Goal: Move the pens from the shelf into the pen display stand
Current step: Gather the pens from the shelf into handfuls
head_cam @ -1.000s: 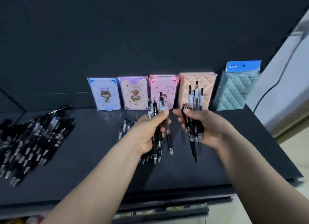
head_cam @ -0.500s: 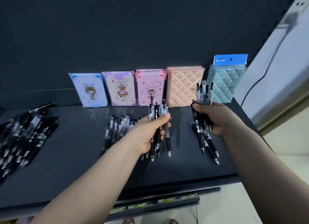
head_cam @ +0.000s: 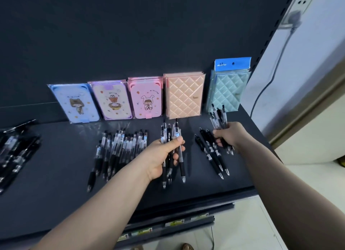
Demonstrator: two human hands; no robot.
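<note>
My left hand [head_cam: 164, 156] grips a bunch of several clear and black pens [head_cam: 172, 135] upright over the middle of the dark shelf [head_cam: 56, 203]. My right hand [head_cam: 230, 135] is shut on another bunch of pens [head_cam: 218, 117], low over the shelf's right part. Three black pens [head_cam: 211, 152] lie on the shelf just left of that hand. A loose pile of pens [head_cam: 119, 149] lies left of my left hand. Another heap of black pens [head_cam: 15, 149] sits at the far left edge. No pen display stand is in view.
Packaged notebooks lean against the dark back panel: blue [head_cam: 74, 104], cream [head_cam: 112, 100], pink [head_cam: 146, 98], peach quilted [head_cam: 183, 96] and teal quilted [head_cam: 228, 87]. The shelf's front edge [head_cam: 186, 210] carries price labels. A white wall with a socket and cable [head_cam: 296, 16] stands right.
My right hand has moved right and down to the shelf with its bunch; three black pens now lie beside it. The view has shifted right. My left hand keeps its bunch.
</note>
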